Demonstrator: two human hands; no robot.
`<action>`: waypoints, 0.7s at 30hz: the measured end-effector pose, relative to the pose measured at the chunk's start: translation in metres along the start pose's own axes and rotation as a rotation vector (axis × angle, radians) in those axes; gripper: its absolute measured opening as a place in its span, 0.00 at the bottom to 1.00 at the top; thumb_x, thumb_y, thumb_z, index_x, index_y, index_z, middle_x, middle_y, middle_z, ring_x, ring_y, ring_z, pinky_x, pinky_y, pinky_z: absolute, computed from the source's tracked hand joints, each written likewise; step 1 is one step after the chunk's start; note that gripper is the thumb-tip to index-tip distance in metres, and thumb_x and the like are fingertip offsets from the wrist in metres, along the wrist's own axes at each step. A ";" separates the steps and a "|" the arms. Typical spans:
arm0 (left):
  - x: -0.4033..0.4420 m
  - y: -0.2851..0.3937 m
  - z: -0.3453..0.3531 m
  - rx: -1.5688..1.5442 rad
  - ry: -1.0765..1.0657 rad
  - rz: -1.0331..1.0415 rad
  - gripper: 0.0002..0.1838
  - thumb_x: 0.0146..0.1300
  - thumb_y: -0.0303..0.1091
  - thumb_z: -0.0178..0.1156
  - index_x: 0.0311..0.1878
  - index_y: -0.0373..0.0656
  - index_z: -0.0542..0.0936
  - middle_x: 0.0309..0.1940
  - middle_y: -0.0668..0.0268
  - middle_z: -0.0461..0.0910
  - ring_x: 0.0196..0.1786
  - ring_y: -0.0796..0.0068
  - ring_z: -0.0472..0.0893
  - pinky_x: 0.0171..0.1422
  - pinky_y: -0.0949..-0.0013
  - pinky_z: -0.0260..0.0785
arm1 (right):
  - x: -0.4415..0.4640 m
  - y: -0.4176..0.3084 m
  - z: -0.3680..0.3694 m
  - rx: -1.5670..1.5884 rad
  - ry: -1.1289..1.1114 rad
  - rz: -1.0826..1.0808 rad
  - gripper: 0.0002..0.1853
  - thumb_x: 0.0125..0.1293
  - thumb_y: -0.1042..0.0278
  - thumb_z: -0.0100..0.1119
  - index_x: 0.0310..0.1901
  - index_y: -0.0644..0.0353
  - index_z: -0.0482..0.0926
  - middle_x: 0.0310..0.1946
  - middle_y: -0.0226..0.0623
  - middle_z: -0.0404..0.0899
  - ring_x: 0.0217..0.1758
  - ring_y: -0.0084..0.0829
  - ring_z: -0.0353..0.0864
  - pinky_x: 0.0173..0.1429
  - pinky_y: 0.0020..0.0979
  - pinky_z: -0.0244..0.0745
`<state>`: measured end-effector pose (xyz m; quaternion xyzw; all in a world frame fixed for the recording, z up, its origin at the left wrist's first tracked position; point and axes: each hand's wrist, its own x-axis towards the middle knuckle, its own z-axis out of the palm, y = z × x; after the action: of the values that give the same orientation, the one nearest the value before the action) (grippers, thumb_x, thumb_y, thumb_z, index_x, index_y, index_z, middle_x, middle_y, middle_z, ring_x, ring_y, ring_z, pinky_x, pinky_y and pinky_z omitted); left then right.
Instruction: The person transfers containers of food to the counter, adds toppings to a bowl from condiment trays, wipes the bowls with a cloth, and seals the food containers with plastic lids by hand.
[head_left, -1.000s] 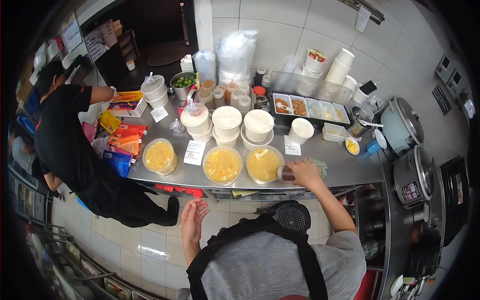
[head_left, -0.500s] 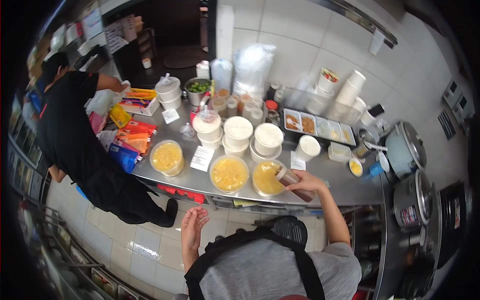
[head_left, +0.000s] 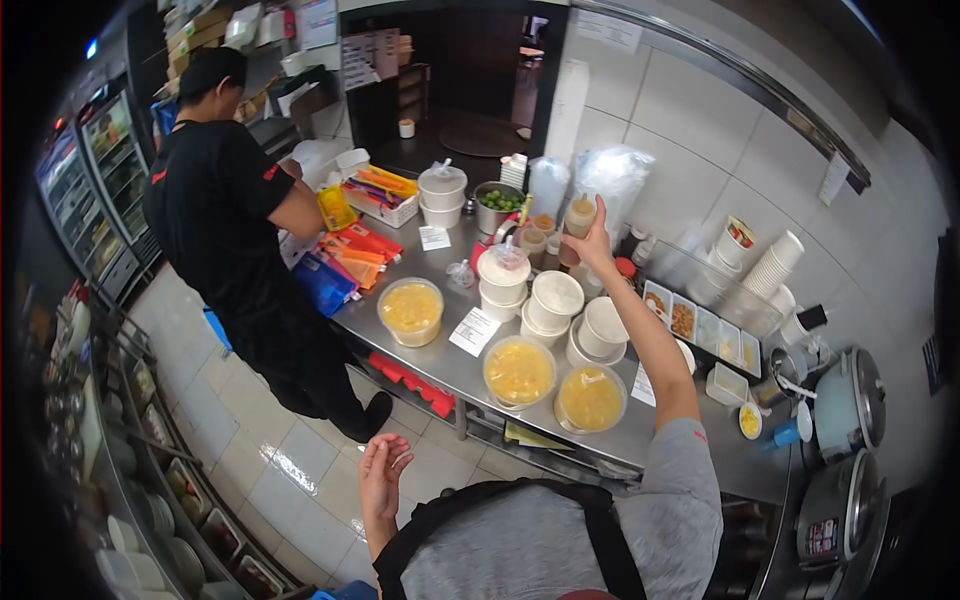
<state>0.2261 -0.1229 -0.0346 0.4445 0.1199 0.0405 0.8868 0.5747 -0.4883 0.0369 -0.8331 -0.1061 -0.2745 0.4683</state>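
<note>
My right hand (head_left: pixel 594 240) is wrapped around a squeeze bottle (head_left: pixel 579 217) at the back of the steel counter, among several other sauce bottles (head_left: pixel 534 243). My fingers and the bottles around it partly hide the held one. My left hand (head_left: pixel 385 478) hovers in front of the counter's edge, palm up, fingers loosely curled and apart, with nothing seen in it. Near the front edge stand three tubs of yellow soup: a left tub (head_left: pixel 410 310), a middle tub (head_left: pixel 519 371) and a right tub (head_left: pixel 590 398). Behind them are stacked white lidded tubs (head_left: pixel 556 296).
A co-worker in black (head_left: pixel 225 220) stands at the left by colourful packets (head_left: pixel 350 255). Receipts (head_left: pixel 474 331) lie on the counter. At the right are a topping tray (head_left: pixel 705 325), stacked cups (head_left: pixel 772 265) and large cookers (head_left: pixel 845 400). A wire rack (head_left: pixel 165 470) stands at lower left.
My right hand has moved from over the right soup tub, where it held a tilted brown bottle, to the bottles at the back. The view has turned left. My left hand stays low.
</note>
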 end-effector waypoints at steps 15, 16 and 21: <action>-0.012 0.002 0.000 0.161 0.088 0.064 0.10 0.65 0.36 0.47 0.42 0.41 0.73 0.36 0.65 0.76 0.41 0.77 0.76 0.46 0.72 0.69 | -0.005 0.100 0.039 -0.378 -0.026 0.068 0.40 0.29 0.75 0.72 0.44 0.54 0.53 0.33 0.44 0.71 0.39 0.43 0.73 0.45 0.39 0.69; -0.005 0.003 0.011 0.201 0.013 0.046 0.10 0.64 0.35 0.47 0.42 0.40 0.73 0.36 0.65 0.76 0.41 0.77 0.75 0.46 0.72 0.68 | -0.004 0.104 0.041 -0.367 -0.057 0.065 0.40 0.28 0.74 0.72 0.43 0.54 0.54 0.32 0.43 0.71 0.39 0.42 0.73 0.44 0.38 0.69; 0.016 -0.005 0.080 0.378 -0.416 -0.058 0.11 0.65 0.34 0.47 0.44 0.38 0.74 0.39 0.65 0.76 0.45 0.76 0.75 0.51 0.72 0.66 | -0.001 0.107 0.007 -0.261 -0.183 0.077 0.36 0.37 0.68 0.70 0.51 0.60 0.62 0.40 0.47 0.72 0.44 0.43 0.74 0.47 0.36 0.69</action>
<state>0.2613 -0.1848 0.0047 0.5973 -0.0465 -0.1000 0.7944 0.6227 -0.5402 -0.0431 -0.9118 -0.0801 -0.1908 0.3546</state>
